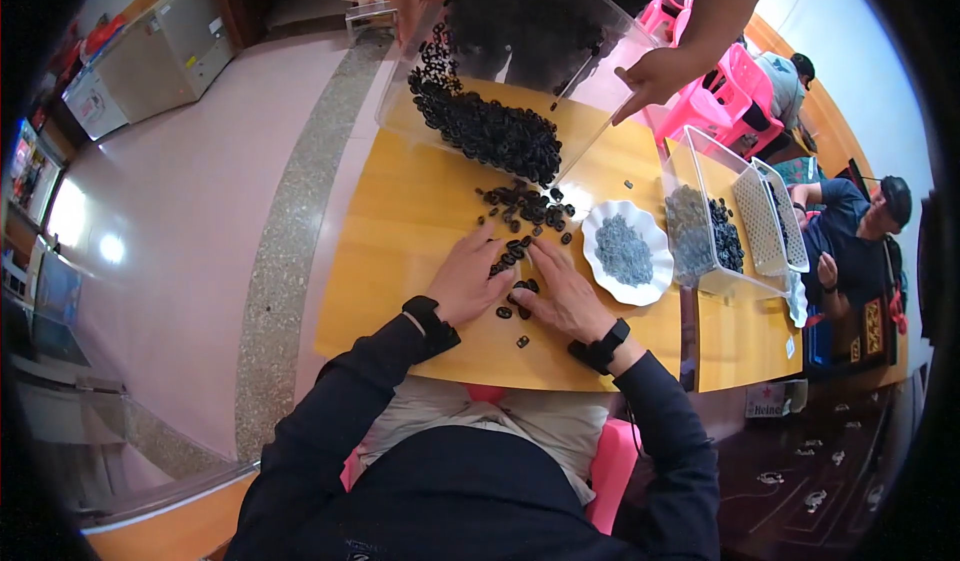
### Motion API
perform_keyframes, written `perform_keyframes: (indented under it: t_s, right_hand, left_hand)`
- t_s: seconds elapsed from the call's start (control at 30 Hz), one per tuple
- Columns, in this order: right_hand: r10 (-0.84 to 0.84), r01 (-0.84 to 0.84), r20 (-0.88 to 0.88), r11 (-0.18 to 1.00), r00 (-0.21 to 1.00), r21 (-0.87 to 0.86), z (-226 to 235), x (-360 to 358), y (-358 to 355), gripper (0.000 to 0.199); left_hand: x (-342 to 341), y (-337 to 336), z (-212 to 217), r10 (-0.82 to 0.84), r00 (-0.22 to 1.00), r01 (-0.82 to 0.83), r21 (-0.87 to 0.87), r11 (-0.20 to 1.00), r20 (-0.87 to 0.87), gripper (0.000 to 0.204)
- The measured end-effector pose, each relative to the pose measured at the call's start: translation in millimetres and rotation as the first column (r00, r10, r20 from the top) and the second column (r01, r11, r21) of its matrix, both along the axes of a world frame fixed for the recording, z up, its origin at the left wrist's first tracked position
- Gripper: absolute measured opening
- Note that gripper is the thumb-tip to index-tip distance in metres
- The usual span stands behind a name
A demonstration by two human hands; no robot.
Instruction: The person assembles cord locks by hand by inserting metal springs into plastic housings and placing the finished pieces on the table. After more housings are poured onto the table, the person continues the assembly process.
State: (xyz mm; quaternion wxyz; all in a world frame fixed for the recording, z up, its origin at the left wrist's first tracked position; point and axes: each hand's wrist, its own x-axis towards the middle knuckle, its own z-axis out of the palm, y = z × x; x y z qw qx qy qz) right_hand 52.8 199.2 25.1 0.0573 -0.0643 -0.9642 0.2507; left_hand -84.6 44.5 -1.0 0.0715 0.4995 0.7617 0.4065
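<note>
A loose pile of small black oval plastic pieces [522,205] lies on the yellow wooden table [385,251]. My left hand [466,279] rests at the near left side of the pile, fingers stretched forward. From the right, my right hand [568,293] lies with its fingers extended and thumb pointing inward. Several pieces sit between the two hands, touching the fingers. Beyond them another person's hands [665,73] support a clear plastic bin [590,146], tilted toward me. Many more of the same black pieces are heaped at its lower side.
Right of my right hand stands a white scalloped plate [655,286] of small grey translucent bits. Farther right are a clear divided box [735,281] with grey and black pieces and a white perforated basket [760,216]. A seated person [850,221] and pink chairs [740,86] are beyond.
</note>
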Motion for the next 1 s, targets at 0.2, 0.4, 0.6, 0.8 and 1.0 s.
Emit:
perform_keyframes:
  t_s: [0.2,0.4,0.6,0.8,1.0]
  right_hand:
    - [0.008,-0.007,-0.011,0.999,1.0,0.039,-2.8,-4.6,3.0,0.067]
    - [-0.013,0.006,-0.061,0.993,0.998,-0.116,9.3,5.6,-1.3,0.079]
    - [0.157,-0.162,0.039,0.965,0.987,0.208,26.6,30.8,-36.3,0.096]
    - [0.214,-0.23,0.085,0.917,0.973,0.325,27.0,5.4,-40.7,0.09]
    - [0.242,-0.243,0.059,0.866,0.969,0.436,10.5,-16.2,-31.0,0.079]
  left_hand:
    - [-3.3,4.8,3.8,-0.073,0.995,0.071,0.025,0.997,0.068,0.048]
    - [-22.1,-21.2,15.2,0.261,0.955,-0.273,0.067,0.96,0.143,0.048]
    - [-74.3,-25.6,-9.9,0.546,0.833,-0.553,0.199,0.809,0.094,0.057]
    - [-91.8,0.8,-25.8,0.521,0.839,-0.541,0.139,0.829,0.16,0.062]
    - [-88.3,17.0,-32.0,0.463,0.868,-0.493,0.197,0.848,0.181,0.06]
